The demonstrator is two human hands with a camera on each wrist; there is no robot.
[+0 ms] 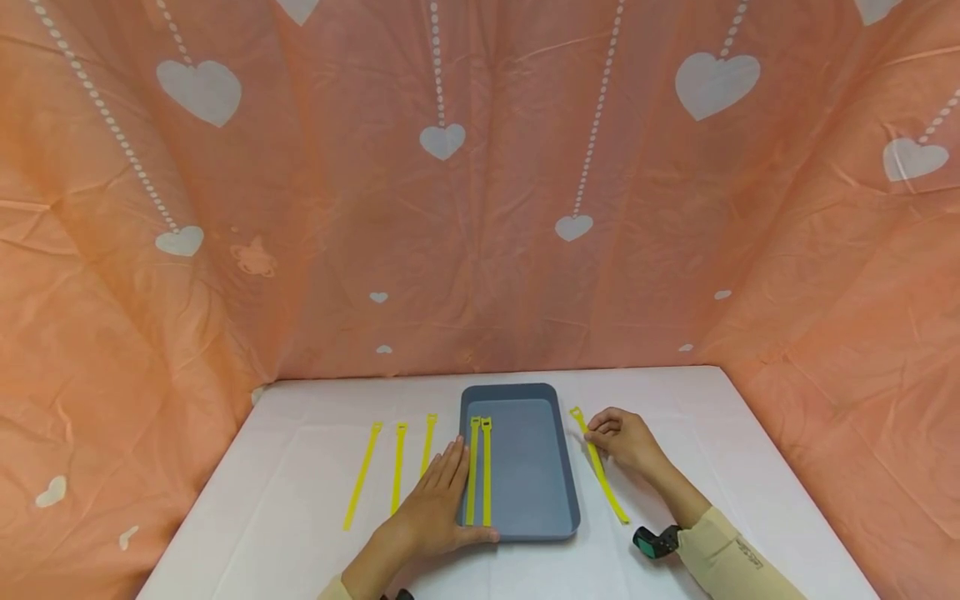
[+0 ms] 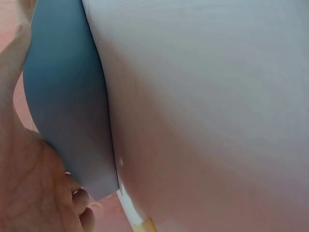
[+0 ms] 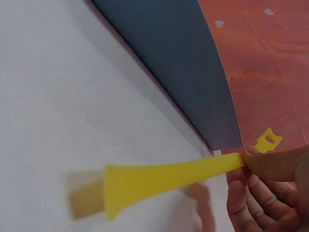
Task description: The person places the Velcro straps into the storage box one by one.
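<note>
Pinching right hand (image 1: 632,443), head view: thumb and fingers on yellow slotted strap (image 1: 599,471).
Left hand (image 1: 435,507): straight-fingered against blue-gray tray (image 1: 531,471); two straps (image 1: 487,471) just right, three straps (image 1: 398,468) left.
Tray, left wrist view: along left hand.
Strap, right wrist view: head beyond right fingertips.

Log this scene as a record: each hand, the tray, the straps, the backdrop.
Left hand: against the tray's left side, thumb at its near edge
Right hand: pinching a yellow strap, right of the tray
Tray: blue-grey, two yellow straps inside, side by side
Table straps: three, yellow, left of the tray
Table: white
Backdrop: orange cloth with pale hearts
</note>
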